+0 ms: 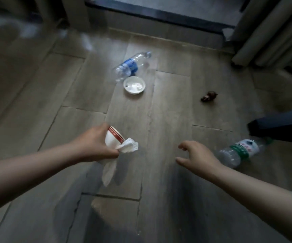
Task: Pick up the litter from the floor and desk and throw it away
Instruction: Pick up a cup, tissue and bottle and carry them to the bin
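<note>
We've got a paper cup [115, 137] and a crumpled tissue [129, 147] in our left hand [96, 144], fingers curled tight round both, with the tissue's tail hanging down below. Our right hand [197, 155] hovers over the floor [168, 111], fingers spread and loosely bent, holding nothing. Just beside it lies a green-label bottle [241, 151]. Farther off, a blue-label bottle [130, 64] lies on its side next to a white dish [134, 84], and a small brown scrap [208, 96] sits apart.

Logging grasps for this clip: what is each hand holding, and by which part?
The left hand grips a paper cup round its side and pinches a white tissue by its middle. The right hand holds nothing.
</note>
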The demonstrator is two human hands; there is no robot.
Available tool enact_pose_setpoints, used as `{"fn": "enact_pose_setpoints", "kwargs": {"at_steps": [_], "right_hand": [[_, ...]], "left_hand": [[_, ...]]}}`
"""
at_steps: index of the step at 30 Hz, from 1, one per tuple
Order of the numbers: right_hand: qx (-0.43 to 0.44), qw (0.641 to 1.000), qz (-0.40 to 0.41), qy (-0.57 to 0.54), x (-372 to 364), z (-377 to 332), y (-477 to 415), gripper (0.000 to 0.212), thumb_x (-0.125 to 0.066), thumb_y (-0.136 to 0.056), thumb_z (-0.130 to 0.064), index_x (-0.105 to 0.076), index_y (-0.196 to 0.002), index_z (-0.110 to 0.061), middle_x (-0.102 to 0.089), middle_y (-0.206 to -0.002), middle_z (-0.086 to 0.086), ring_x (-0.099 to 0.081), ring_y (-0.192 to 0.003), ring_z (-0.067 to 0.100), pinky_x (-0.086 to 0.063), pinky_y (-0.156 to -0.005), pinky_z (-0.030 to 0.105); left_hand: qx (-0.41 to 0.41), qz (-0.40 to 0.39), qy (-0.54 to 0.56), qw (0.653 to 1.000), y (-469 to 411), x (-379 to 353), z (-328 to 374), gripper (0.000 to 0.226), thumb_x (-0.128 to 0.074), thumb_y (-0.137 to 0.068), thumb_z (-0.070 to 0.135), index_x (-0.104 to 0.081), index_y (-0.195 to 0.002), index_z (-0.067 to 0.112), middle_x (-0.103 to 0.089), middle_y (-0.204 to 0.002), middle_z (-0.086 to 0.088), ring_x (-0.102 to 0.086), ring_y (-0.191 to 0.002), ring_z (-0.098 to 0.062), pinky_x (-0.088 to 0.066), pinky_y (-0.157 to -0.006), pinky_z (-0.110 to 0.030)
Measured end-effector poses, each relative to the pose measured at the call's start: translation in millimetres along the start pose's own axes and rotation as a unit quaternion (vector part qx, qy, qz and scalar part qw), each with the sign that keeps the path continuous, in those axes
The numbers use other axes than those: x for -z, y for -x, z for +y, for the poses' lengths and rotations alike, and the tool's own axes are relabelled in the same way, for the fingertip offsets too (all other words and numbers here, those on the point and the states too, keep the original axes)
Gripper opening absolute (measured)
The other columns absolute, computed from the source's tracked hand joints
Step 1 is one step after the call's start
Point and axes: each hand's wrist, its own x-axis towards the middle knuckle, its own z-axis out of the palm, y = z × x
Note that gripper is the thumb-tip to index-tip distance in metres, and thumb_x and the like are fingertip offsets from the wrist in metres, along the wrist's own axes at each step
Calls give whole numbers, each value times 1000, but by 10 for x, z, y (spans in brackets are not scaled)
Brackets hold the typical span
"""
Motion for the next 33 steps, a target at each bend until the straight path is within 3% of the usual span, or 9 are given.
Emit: {"fn": "enact_pose_setpoints", "kwargs": {"at_steps": [6,9,13,17,22,26,30,33], "right_hand": [[-163,974,157,9,209,718,19,56,-65,-83,-46,-55,-129,-16,-50,-128,12,-42,-122,32,-38,-100,39],[-239,954,179,-9,236,1056,24,61,-66,-81,-48,-52,-131,-14,-44,-134,15,-35,-128,35,-34,-105,44],[-310,932,175,-59,175,1433,71,64,-68,-81,-43,-47,-131,-10,-29,-145,20,-28,-132,42,-32,-109,44],[-322,912,167,-193,54,1535,158,66,-67,-81,-32,-38,-136,-11,-14,-150,19,-46,-118,44,-40,-101,38],[-264,920,206,-205,-113,1456,329,56,-76,-69,-26,-50,-117,-11,-30,-135,10,-53,-108,35,-42,-96,35],[-333,878,242,-243,-138,1465,288,78,-83,-65,-34,-41,-125,-7,-36,-133,17,-45,-118,35,-40,-98,38],[-428,817,219,-318,-13,1538,125,115,-86,-63,-44,-17,-146,-7,-28,-145,23,-40,-128,38,-39,-99,41],[-462,787,213,-349,18,1661,67,119,-87,-64,-41,-11,-148,-5,-34,-145,24,-43,-129,39,-39,-101,44]], "left_hand": [[-58,-35,-2,998,-220,-261,750,54,-60,-38,60,-43,-77,27,-55,-76,9,-54,-66,-5,-38,-50,-24],[-74,-43,2,996,-335,-378,1029,53,-61,-39,59,-45,-79,27,-56,-76,10,-56,-64,-4,-38,-45,-19],[-82,-52,9,995,-438,-480,1292,54,-63,-42,58,-47,-83,28,-59,-81,9,-59,-69,-8,-51,-54,-29],[-79,-48,23,996,-498,-544,1415,52,-67,-46,56,-48,-85,26,-59,-83,7,-59,-71,-8,-50,-56,-29],[-74,-50,27,996,-501,-606,1358,53,-66,-45,57,-46,-83,26,-59,-83,6,-59,-71,-10,-46,-54,-28],[-63,-48,30,996,-500,-624,1313,56,-64,-42,59,-47,-84,26,-59,-84,6,-58,-72,-10,-49,-57,-31],[-46,-49,42,997,-492,-635,1305,56,-64,-40,59,-47,-82,27,-60,-82,7,-59,-71,-10,-45,-52,-27],[-38,-44,52,997,-492,-638,1311,55,-64,-39,59,-47,-81,27,-60,-80,7,-59,-68,-9,-43,-50,-25]]}}
